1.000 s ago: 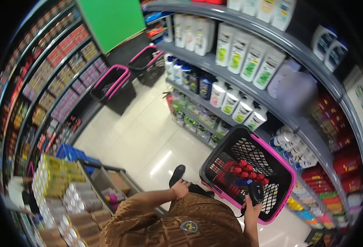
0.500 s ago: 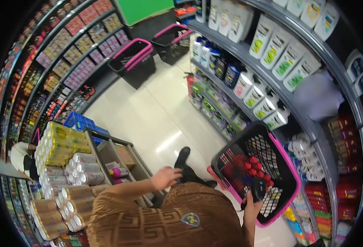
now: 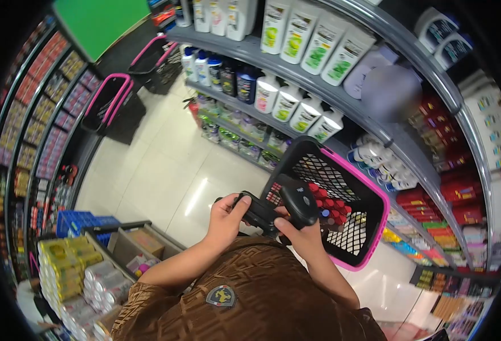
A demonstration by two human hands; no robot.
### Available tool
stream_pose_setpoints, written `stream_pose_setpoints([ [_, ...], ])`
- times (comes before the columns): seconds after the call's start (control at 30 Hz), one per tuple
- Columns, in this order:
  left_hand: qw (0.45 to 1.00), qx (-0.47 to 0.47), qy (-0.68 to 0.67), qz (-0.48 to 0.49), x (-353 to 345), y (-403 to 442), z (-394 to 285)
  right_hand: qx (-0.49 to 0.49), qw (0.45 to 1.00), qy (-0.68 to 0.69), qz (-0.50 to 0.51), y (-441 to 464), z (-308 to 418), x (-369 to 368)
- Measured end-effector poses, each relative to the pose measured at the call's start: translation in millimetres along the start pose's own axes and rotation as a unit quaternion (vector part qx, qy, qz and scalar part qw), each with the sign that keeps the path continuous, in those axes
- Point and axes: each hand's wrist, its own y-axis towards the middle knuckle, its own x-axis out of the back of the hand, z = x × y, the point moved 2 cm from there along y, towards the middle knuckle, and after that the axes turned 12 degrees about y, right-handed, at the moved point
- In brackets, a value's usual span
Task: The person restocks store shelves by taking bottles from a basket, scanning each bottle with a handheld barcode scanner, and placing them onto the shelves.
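Note:
A black handheld device (image 3: 298, 200), like a scanner with a rounded head, is in my right hand (image 3: 300, 232), whose fingers wrap its handle. My left hand (image 3: 226, 219) pinches a flat black object (image 3: 259, 212) that meets the lower end of the device; whether the two are joined cannot be made out. Both hands are close together in front of my body. Just beyond them, the black basket with a pink rim (image 3: 382, 213) holds several red-capped items (image 3: 333, 209) and a blue-capped one.
Shelves of bottles (image 3: 301, 34) curve along the right. Two more black baskets (image 3: 111, 105) stand on the floor at the upper left. Stacked cans (image 3: 68, 267) and a grey cart (image 3: 148, 230) are at the lower left, with a person (image 3: 31, 304) beyond them.
My left hand has come from beside my leg to the flat black object. The handheld device has been raised and brought inward in my right hand. The view has shifted.

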Motion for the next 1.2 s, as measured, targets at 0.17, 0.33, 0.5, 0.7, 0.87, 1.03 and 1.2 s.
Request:
stream_pose_setpoints([
  [0.17, 0.989, 0.058, -0.064, 0.123, -1, 21, -11, 0.009, 0.992, 0.077, -0.099, 8, 8, -11],
  [0.33, 0.95, -0.246, 0.141, 0.128, -8, 28, -20, 0.027, 0.969, 0.137, -0.206, 19, 1, -22],
  [0.5, 0.828, -0.352, 0.391, 0.195, -27, 44, -25, 0.076, 0.966, 0.129, -0.213, 22, -11, -33],
  [0.7, 0.91, -0.141, 0.255, 0.295, -36, 68, 4, 0.086, 0.973, 0.106, -0.186, -3, -29, -17],
  [0.87, 0.859, -0.155, 0.337, 0.353, -45, 53, -4, 0.123, 0.949, 0.103, -0.271, -22, -43, 24],
  [1.03, 0.836, -0.11, 0.306, 0.442, -73, 34, 6, -0.047, 0.97, 0.122, -0.207, -38, -27, 59],
  [1.2, 0.936, -0.018, 0.097, 0.338, -96, 31, 41, 0.092, 0.969, 0.005, -0.228, -31, -62, 76],
])
